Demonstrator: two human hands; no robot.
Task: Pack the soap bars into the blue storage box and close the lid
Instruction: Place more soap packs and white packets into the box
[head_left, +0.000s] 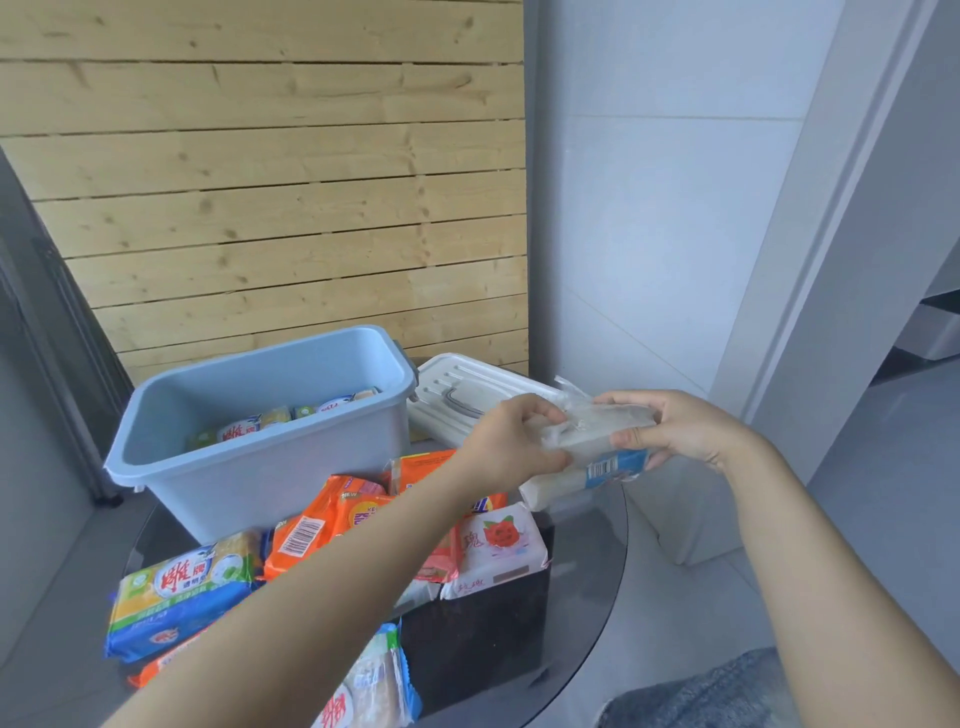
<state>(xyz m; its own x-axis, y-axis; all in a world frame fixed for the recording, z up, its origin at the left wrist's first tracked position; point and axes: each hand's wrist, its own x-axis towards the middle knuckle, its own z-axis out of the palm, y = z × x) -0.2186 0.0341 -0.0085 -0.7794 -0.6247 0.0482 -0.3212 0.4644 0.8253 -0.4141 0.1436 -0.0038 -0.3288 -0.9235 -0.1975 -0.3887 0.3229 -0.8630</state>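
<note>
Item, my left hand: fingers and thumb pinching the near end of a clear-wrapped soap bar, held up in the air

Item, my right hand: fingers curled round the far end of the same bar, thumb on top; a second bar with a blue label sits under it, and I cannot tell whether the fingers carry it too

Item, white lid: off the box, lying just behind the hands, handle up

Item, blue storage box: open, left of the lid, several wrapped bars visible at the bottom

Item, loose soap on the dark round table: orange packs touching the box front, a white pack with a red flower, a yellow-and-blue pack nearest left

Item, wooden slat wall behind
</note>
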